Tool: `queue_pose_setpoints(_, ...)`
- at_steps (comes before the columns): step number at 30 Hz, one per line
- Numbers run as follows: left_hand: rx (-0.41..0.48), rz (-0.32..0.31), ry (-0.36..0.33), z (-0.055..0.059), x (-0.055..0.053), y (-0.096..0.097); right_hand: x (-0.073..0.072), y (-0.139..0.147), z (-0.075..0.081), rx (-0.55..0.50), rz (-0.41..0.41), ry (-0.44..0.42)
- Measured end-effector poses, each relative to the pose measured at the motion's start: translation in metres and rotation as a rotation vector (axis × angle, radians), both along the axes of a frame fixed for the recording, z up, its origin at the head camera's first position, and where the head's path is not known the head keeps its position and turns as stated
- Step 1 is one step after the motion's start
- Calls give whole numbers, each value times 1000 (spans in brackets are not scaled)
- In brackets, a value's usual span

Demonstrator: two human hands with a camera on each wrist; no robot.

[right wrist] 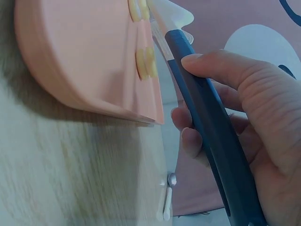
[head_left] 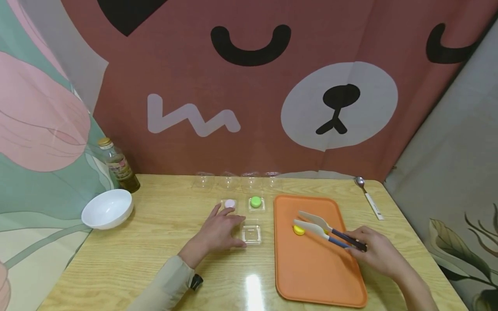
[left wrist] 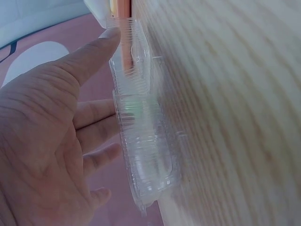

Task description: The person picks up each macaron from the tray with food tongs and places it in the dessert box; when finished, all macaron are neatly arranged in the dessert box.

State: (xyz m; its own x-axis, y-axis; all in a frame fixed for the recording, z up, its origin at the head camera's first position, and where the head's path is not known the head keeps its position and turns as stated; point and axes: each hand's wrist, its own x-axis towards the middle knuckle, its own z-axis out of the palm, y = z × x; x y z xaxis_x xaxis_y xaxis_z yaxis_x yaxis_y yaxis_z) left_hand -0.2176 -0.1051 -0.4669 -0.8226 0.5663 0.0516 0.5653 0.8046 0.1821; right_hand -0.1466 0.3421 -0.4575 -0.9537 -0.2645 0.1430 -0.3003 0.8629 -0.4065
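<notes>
My right hand [head_left: 375, 252] grips a pair of tongs [right wrist: 202, 113] with dark blue handles and two pale, flat blades, thumb on top. The blades reach over the orange tray [head_left: 311, 272], close above a yellow macaron [head_left: 298, 230]. Another yellow macaron [right wrist: 146, 63] sits on the tray, partly hidden by the tongs in the head view. My left hand [head_left: 218, 231] has its fingers spread round a small clear plastic box [head_left: 251, 234], thumb tip [left wrist: 113, 34] at its rim. Just beyond are a green macaron [head_left: 255, 201] and a pale lilac macaron [head_left: 230, 203], each in a clear box.
More clear plastic lids or boxes [head_left: 250, 181] line the table's back edge. At the left stand a white bowl [head_left: 106, 209] and a glass bottle [head_left: 120, 168] with a gold cap. A spoon [head_left: 368, 198] with a white handle lies at the back right.
</notes>
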Motion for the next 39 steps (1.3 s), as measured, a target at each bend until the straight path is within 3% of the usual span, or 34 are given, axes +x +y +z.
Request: queue_pose_setpoints(39,4,24,-25,0,-5,9,9,-7,-7,-10,-6,-18)
